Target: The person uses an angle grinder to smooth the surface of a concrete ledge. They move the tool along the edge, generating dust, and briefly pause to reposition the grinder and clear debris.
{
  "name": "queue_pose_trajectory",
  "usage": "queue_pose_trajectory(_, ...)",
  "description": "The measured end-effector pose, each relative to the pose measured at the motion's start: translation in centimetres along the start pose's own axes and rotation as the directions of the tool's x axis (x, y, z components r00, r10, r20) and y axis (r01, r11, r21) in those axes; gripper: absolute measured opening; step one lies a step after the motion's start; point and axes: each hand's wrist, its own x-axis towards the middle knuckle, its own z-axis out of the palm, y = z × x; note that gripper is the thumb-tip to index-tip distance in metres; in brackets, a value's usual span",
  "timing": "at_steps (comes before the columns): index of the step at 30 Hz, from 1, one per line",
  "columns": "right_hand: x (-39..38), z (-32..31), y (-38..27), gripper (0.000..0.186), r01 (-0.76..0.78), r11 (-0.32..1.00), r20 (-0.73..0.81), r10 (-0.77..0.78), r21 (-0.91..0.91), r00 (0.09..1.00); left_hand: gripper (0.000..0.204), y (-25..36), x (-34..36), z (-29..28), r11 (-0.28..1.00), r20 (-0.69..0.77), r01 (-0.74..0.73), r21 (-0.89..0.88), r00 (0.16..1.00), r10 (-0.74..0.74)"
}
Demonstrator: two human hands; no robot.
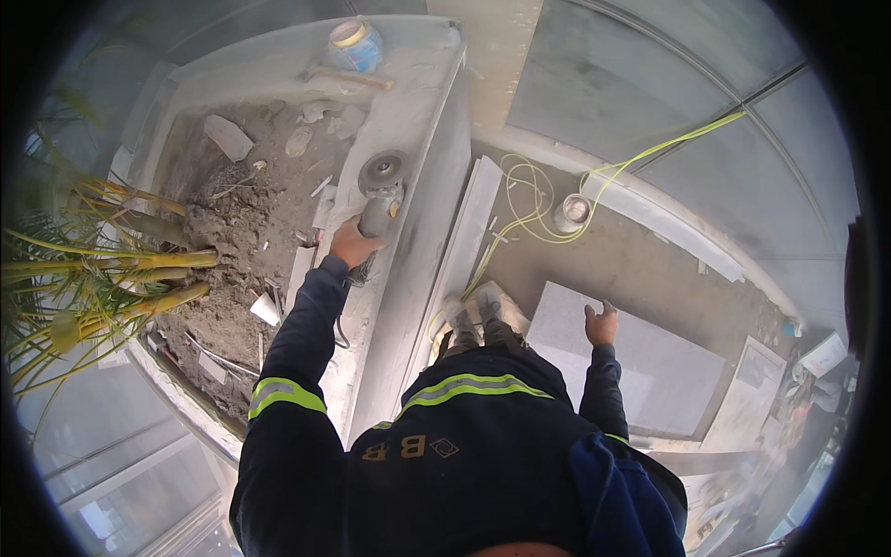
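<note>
An angle grinder (376, 216) rests on the pale ledge (357, 325) of a planter to my left, its round disc (381, 171) pointing away from me. My left hand (355, 243) is closed around the grinder's body, and a dark cord curls below it. Over the large light grey slab (668, 371) on the floor at my right hangs my right hand (601, 324), thumb and fingers apart, holding nothing that I can see. Whether it touches the slab I cannot tell.
Soil, offcuts and palm stems (176, 260) fill the planter. A jar (355, 46) and a wooden-handled tool (348, 77) lie at its far end. Yellow-green cable (534, 200) loops over the floor near a bucket (574, 213). Glass panels (631, 84) stand beyond.
</note>
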Motion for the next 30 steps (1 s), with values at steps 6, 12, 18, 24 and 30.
queue_pose_trajectory(6,-0.4,-1.3,-16.6,0.06,0.245,0.882,0.342,-0.393,0.403,0.854,0.077,-0.5,-2.4,2.0,0.996,-0.151,0.086,-0.009,0.985,-0.086)
queue_pose_trajectory(12,-4.2,1.5,-39.1,0.066,0.195,0.631,0.488,-0.729,0.751,0.479,0.088,1.1,-3.5,4.7,0.974,-0.237,0.219,-0.057,0.945,-0.226)
queue_pose_trajectory(18,-7.3,4.7,-43.4,0.082,-0.451,0.613,0.761,-0.508,0.649,0.404,0.061,2.8,-5.5,4.5,0.95,-0.173,0.271,-0.156,0.939,-0.297)
queue_pose_trajectory(24,-9.3,6.6,-45.4,0.07,-0.535,0.484,0.716,-0.553,0.693,0.427,0.051,1.2,-4.1,7.1,0.877,-0.267,0.295,-0.379,0.873,-0.409)
queue_pose_trajectory(30,-11.0,6.9,-45.6,0.066,-0.635,0.462,0.777,-0.475,0.619,0.413,0.053,0.0,-4.6,7.6,0.729,-0.172,0.279,-0.625,0.862,-0.477)
